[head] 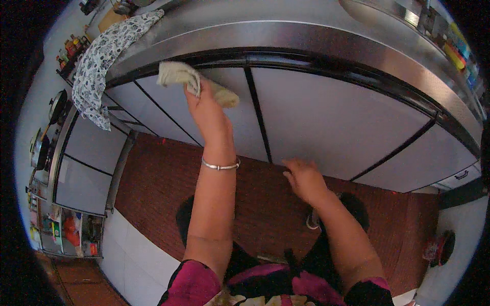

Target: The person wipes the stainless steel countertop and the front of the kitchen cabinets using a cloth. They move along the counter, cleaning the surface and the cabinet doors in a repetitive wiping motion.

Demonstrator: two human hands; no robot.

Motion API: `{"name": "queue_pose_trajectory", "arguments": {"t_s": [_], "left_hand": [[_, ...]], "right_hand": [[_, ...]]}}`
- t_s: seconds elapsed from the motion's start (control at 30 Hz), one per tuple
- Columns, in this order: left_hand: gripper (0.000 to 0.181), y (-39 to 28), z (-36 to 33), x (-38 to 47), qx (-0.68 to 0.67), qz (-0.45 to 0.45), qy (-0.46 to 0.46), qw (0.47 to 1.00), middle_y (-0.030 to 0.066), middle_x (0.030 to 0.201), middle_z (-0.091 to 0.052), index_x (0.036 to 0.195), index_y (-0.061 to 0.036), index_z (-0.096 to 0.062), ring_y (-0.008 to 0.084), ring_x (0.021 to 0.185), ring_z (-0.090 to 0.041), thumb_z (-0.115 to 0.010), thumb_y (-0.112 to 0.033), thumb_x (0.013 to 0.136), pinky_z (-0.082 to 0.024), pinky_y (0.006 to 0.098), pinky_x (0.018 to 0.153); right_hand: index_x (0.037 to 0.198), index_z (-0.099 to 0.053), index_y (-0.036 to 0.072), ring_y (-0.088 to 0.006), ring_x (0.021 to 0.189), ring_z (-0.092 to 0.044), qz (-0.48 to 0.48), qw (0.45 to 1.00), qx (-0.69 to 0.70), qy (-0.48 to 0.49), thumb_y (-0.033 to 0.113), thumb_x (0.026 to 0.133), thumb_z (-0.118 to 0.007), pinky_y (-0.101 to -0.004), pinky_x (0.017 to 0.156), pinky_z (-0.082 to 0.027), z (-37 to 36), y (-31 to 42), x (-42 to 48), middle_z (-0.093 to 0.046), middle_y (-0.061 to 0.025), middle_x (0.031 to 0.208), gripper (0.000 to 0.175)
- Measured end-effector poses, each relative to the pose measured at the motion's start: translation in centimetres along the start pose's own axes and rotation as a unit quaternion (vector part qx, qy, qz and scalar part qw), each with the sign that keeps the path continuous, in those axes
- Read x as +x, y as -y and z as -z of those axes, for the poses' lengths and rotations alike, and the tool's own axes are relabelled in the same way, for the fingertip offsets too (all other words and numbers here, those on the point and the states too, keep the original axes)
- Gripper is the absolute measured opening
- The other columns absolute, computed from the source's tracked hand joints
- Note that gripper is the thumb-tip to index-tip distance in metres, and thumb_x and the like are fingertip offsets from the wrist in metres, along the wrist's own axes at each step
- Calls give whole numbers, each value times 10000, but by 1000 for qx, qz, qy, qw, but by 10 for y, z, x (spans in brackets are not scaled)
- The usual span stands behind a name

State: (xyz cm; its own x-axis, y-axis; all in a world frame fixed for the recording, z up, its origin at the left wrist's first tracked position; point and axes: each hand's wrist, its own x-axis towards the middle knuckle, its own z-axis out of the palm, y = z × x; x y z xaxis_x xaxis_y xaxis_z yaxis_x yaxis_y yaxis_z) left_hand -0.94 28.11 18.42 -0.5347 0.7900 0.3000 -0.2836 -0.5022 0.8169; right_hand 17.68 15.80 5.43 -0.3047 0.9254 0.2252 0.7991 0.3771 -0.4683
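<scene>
My left hand (204, 99), with a bracelet (220, 165) on its wrist, grips a folded pale yellow cloth (178, 74). The cloth lies against the upper part of a light grey cabinet door (237, 130), just under the black trim (214, 57) of the counter. Part of the cloth is hidden behind my fingers. Lower and to the right, my right hand (306, 179) holds nothing, its fingers loosely bent and somewhat apart. It hovers near the bottom of a wider cabinet panel (337, 118); whether it touches the panel I cannot tell.
Above the doors runs a stainless steel counter (268, 36), with a floral cloth (101, 65) draped over its left corner. Pans (40, 149) stand on the left, above an open shelf (71, 233). A reddish-brown mat (157, 183) covers the floor; a round dark object (444, 246) is at right.
</scene>
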Motion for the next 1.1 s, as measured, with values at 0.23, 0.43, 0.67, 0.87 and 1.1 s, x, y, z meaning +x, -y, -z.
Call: {"name": "queue_pose_trajectory", "arguments": {"t_s": [0.23,0.43,0.67,0.87,1.1], "left_hand": [[477,93,37,-25,371,-296,39,879,254,1304,-366,1194,16,-487,416,1230,-346,-434,134,735,-269,402,1041],[451,149,75,-45,399,-216,-8,891,275,1307,-366,1165,62,-459,429,1243,-327,-374,163,734,-258,401,1052],[473,235,131,-50,224,-42,-93,969,226,1290,-412,1207,82,-439,364,1209,-395,-360,158,747,-284,380,1039],[318,278,155,-74,24,196,-155,968,132,1078,-545,1204,-8,-491,262,907,-539,-399,-34,901,-452,387,810],[265,339,205,-110,-50,379,-111,917,102,1042,-569,1160,-36,-497,253,874,-563,-417,-165,943,-488,411,730]], "right_hand": [[1118,-557,63,-349,931,-582,29,1000,7,-2,135,817,-604,-464,816,-442,2,1,5,-606,-158,1028,313],[1078,-557,59,-329,900,-568,50,999,9,-15,87,784,-641,-433,798,-429,1,3,10,-590,-135,955,307],[1089,-556,63,-320,876,-564,61,998,-3,6,87,763,-670,-419,804,-429,14,13,14,-576,-132,936,347],[1102,-548,74,-304,880,-568,69,997,-6,30,100,742,-691,-429,798,-434,10,11,15,-588,-117,955,388],[1101,-548,78,-296,891,-571,67,997,-16,28,133,748,-688,-435,820,-438,0,4,13,-596,-102,962,384]]}}
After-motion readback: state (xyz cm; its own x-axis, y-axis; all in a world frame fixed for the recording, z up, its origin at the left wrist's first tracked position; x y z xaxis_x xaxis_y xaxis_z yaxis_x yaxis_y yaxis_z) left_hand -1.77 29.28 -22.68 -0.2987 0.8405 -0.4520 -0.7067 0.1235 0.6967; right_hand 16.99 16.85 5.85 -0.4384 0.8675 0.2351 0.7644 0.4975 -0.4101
